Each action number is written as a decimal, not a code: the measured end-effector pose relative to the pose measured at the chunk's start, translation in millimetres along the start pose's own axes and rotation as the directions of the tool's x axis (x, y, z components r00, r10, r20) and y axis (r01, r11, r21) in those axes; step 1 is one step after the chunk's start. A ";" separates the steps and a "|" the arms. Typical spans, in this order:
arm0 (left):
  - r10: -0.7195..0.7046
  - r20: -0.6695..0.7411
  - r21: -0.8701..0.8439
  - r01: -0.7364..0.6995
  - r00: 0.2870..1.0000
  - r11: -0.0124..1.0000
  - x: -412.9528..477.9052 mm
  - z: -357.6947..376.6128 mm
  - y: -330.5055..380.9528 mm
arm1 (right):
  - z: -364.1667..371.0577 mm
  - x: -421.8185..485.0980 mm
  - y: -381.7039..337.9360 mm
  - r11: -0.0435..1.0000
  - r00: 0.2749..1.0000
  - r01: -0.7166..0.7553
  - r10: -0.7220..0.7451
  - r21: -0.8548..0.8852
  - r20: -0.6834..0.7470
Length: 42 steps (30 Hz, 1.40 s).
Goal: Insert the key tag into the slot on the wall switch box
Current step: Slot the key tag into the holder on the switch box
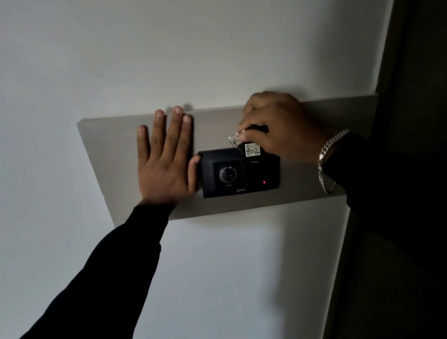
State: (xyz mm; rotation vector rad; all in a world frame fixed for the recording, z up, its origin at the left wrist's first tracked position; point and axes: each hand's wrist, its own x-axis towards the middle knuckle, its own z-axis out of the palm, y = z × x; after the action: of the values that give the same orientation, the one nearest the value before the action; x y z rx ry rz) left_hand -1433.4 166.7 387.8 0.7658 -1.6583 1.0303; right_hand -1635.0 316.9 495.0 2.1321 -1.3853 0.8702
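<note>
A black wall switch box [225, 173] with a round dial and a small red light sits on a grey panel [304, 187] on the wall. My right hand [276, 125] grips a key tag [251, 149] bearing a white label marked 402. The tag stands upright at the box's top right, its lower end at the slot. A clear piece and a ring show by my fingers. Flat on the panel just left of the box lies my left hand [165, 160], fingers spread, thumb touching the box's edge.
The wall around the panel is plain white. A dark door frame or wall edge [419, 86] runs down the right side. A silver chain bracelet [326, 158] hangs on my right wrist. The room is dim.
</note>
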 end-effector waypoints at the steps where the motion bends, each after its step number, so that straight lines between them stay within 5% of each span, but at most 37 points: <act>1: 0.000 -0.001 -0.001 0.000 1.000 1.000 0.0 0.1 -0.2 | 1.8 0.3 1.0 1.000 0.999 -0.001 0.001 0.016 -0.038; 7: -0.001 -0.002 -0.006 0.001 1.000 1.000 -0.1 0.9 -0.7 | 12.9 -7.4 1.7 0.981 0.958 -0.066 0.113 0.181 -0.263; 11: -0.003 -0.001 -0.011 0.003 1.000 1.000 0.1 1.1 -0.2 | 6.9 -6.1 7.9 0.942 0.968 -0.078 0.151 0.326 -0.203; 22: 0.120 0.052 -0.005 -0.119 0.991 0.993 -3.0 -2.4 -12.6 | -7.9 -4.5 24.9 0.986 0.989 0.138 -0.132 0.097 -0.062; 42: 0.128 0.066 0.032 -0.130 0.990 0.991 -5.7 -1.1 -11.7 | 7.2 -12.9 24.2 0.980 0.980 0.154 -0.135 0.130 -0.143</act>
State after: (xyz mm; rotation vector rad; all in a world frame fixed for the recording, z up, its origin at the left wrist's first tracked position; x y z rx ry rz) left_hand -1421.1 162.6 385.6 0.7291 -1.7672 1.1389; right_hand -1659.2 310.7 481.5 2.2022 -1.1168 1.0577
